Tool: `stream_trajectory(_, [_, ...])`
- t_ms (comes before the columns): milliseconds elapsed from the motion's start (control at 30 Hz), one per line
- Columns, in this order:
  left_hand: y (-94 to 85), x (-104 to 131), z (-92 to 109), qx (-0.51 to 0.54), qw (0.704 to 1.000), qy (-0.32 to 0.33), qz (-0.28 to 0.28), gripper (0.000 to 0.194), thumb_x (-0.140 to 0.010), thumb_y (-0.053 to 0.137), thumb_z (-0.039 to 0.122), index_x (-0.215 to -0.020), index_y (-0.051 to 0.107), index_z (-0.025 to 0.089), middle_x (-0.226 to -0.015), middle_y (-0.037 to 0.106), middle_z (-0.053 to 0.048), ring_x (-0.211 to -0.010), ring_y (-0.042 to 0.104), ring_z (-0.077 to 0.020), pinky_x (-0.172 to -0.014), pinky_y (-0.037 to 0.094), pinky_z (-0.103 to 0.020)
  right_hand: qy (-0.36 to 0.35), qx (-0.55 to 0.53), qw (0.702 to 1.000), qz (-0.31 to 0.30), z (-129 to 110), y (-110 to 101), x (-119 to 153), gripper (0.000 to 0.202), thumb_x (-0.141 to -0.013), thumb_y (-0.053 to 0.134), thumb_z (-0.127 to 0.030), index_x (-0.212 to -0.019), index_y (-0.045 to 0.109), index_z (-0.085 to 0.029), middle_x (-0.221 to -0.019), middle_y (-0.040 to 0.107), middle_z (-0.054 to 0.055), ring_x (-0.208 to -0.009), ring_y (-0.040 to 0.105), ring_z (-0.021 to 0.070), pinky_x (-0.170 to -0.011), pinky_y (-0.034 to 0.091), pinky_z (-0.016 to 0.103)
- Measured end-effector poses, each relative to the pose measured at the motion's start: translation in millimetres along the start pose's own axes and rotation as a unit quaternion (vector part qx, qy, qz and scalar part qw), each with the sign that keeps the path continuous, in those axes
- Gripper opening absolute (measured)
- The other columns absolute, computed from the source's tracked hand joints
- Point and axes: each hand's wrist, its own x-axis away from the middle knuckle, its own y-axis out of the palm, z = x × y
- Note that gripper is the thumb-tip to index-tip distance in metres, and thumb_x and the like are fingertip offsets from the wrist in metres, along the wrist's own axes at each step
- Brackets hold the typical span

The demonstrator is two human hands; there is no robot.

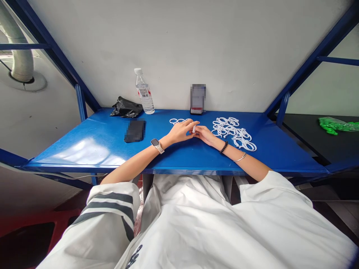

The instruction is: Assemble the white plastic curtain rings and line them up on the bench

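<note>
My left hand [181, 131] and my right hand [204, 135] meet over the middle of the blue table. Between their fingertips is a white plastic ring [193, 129], seen nearly edge-on and partly hidden by the fingers. Both hands are closed on it in a pinch. Just behind my left hand lie several white rings [173, 121] in a row, some of them covered by the hand. To the right of my right hand spreads a loose pile of white rings [235, 133], many overlapping, with small tabs on them.
A phone [198, 99] leans on the wall at the table's back. On the left stand a water bottle [146, 97], a crumpled black plastic bag [126, 107] and a flat dark object [135, 131]. Blue frame bars edge the blue table [286, 153]. Green items [332, 125] lie far right.
</note>
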Motion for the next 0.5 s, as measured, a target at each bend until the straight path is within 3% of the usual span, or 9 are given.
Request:
stream_trajectory(133, [-0.3,-0.8,-0.4,-0.005,1.000,-0.011,0.019,0.044,-0.090,0.063,0.029,-0.132,0.057,0.018,-0.112,0.069,-0.011,-0.078,0.069,-0.0185,-0.061,0.045,-0.026,0.007,-0.009,1.000,0.002,0.3,-1.1,-1.6,0.030,-0.071,0.087,-0.046,-0.073,0.073,-0.019,-0.080,0.073,0.002,-0.077,0.065,0.0137,-0.073,0.053,0.023])
stream_trajectory(333, [-2.5,-0.6,-4.2,0.034,0.999,-0.030,0.030,0.050,-0.086,0.067,0.026,-0.133,0.054,0.017,-0.114,0.068,-0.010,-0.083,0.069,-0.0193,-0.067,0.049,-0.027,0.019,-0.002,1.000,0.002,-1.9,0.0,-0.1,0.016,-0.084,0.076,-0.036,-0.086,0.079,-0.020,-0.091,0.076,0.005,-0.090,0.069,0.0158,-0.077,0.054,0.023])
stream_trajectory(500, [-2.6,-0.2,-7.7,0.063,0.996,-0.055,0.031,0.053,-0.083,0.068,0.028,-0.133,0.054,0.018,-0.114,0.067,-0.009,-0.083,0.069,-0.0181,-0.069,0.050,-0.027,0.003,-0.001,1.000,-0.031,-2.4,-0.4,0.9,0.024,-0.084,0.077,-0.042,-0.096,0.081,-0.022,-0.098,0.077,0.005,-0.097,0.069,0.0174,-0.082,0.055,0.024])
